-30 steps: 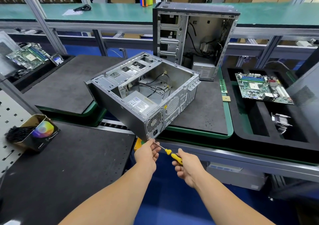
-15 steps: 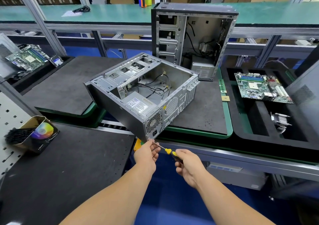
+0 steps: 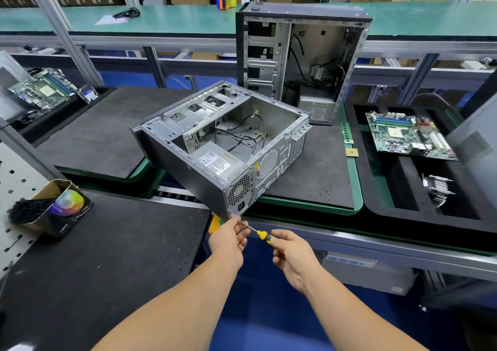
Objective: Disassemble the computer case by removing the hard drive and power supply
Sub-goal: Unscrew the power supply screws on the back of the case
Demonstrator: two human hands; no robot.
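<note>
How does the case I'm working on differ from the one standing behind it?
The near case lies on its side, open face up, its corner overhanging the mat; the rear case stands upright, open face toward the camera. The near case's power supply sits at the near end; the rear case's power supply sits at the bottom. Only the near case meets the screwdriver. Both lack motherboards and keep loose cables.

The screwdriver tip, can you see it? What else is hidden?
Head view only:
- Screwdriver tip: covered by the left hand at the computer case corner; any screw there is hidden too.
- Handle end: buried in the right hand.
- Power supply label: print too small.
- Hard drive: not made out inside.
</note>
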